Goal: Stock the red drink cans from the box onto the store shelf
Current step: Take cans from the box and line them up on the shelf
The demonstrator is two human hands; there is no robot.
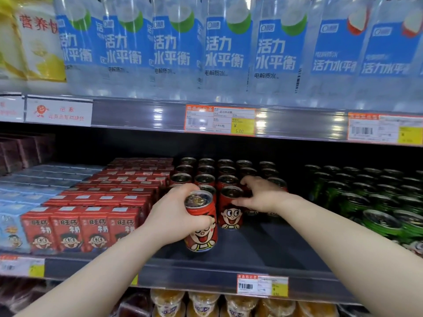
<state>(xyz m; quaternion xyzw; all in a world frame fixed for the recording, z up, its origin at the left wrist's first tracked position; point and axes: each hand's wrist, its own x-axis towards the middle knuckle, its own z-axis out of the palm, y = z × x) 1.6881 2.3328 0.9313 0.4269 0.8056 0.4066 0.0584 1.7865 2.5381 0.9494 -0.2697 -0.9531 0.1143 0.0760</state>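
Red cartons (91,225) crowd the 9 o'clock side where the left hand (176,213) wraps the red can (201,232), which is low at the shelf (263,243) front and looks slightly tilted. If it's released leaning, it may tip off the lip or knock the cartons. At its 1 o'clock the right hand (263,195) drapes over the stocked cans (204,179), thumb on the front can (231,213); can't tell if it grips one, but a shove could domino rows toward the green cans (366,202) at 3 o'clock.
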